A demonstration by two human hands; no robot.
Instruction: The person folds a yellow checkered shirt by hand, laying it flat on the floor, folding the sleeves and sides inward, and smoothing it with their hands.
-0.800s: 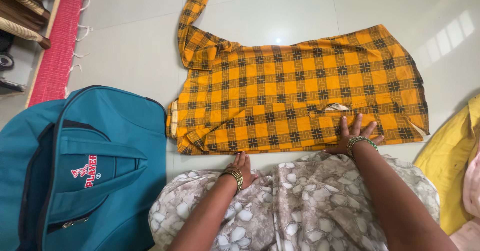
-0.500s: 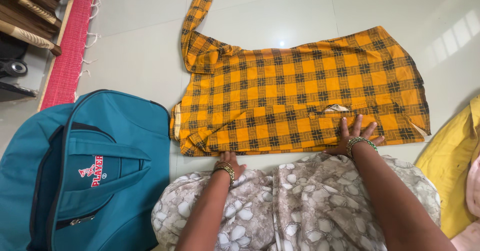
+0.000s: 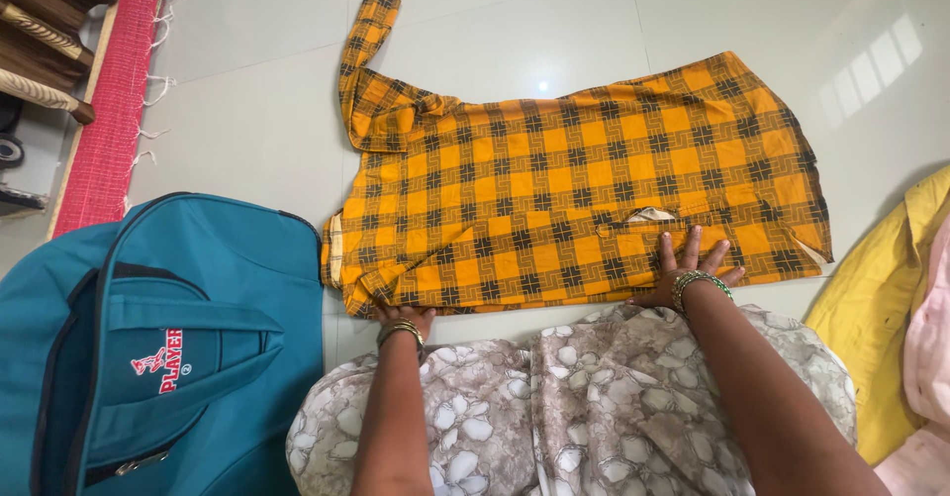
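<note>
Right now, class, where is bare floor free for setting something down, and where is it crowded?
Free: tiles beyond the checked shirt, and between it and the red rug. Crowded: near edge, with left hand, right hand, teal bag, yellow cloth.

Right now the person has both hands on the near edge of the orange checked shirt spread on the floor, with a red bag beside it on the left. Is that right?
Not quite: the bag is teal blue, not red; only the rug at the far left is red. The head view shows this. The rest holds: the left hand and right hand both rest on the near edge of the orange checked shirt spread on the floor.

One checked shirt (image 3: 574,209), one teal bag (image 3: 168,338), two hands.
</note>
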